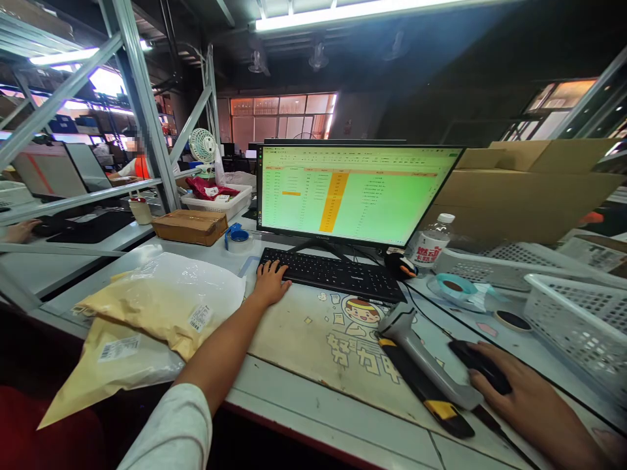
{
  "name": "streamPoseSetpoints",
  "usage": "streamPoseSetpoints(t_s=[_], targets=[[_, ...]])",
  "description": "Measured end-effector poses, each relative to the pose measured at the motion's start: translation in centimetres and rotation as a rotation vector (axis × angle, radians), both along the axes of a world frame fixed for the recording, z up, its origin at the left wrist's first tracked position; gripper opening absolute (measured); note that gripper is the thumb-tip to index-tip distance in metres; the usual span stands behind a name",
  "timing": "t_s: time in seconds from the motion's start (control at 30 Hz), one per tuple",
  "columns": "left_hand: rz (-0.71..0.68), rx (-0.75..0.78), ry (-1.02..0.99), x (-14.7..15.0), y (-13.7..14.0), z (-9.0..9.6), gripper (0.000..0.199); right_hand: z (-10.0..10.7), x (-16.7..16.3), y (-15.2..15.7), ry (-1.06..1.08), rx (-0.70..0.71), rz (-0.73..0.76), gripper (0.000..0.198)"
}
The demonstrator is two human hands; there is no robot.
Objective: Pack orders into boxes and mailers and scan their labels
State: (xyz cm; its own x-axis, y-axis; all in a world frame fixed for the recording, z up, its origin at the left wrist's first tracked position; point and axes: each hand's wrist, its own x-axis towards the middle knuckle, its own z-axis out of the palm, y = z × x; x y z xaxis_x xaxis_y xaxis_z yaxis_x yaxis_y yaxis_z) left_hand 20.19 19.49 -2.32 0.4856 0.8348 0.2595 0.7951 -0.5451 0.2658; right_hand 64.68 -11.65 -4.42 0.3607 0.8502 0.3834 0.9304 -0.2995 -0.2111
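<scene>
My left hand (270,282) rests on the left end of a black keyboard (337,274), its fingers spread over the keys. At the right, my right hand (524,391) is curved over a black computer mouse (477,364). Behind the keyboard, a monitor (298,212) displays a spreadsheet with an orange column. A grey barcode scanner (426,359) lies between the keyboard and the mouse, beside a long black and yellow object (443,410). Both lie partly over a printed desk mat (294,333). Beside my left forearm are two pale yellow packages (161,294) with barcode labels.
A cardboard box (191,226) and a blue tape roll (238,236) sit left of the monitor. On the right stand a plastic bottle (431,241), more tape (453,287) and white baskets (573,313). Another person (140,166) is behind the metal rack (142,98).
</scene>
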Motion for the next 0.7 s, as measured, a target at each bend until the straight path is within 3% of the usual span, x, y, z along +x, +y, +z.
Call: streamPoseSetpoints(t_s=[0.43,0.7], targets=[[0.002,-0.002,0.003,0.01,-0.02,0.0,0.057,0.0,-0.34,0.03,-0.029,0.036,0.025,0.071],[0.005,0.013,-0.003,0.01,-0.11,0.08,0.057,-0.13,-0.43,-0.25,0.03,0.045,0.032,0.061]])
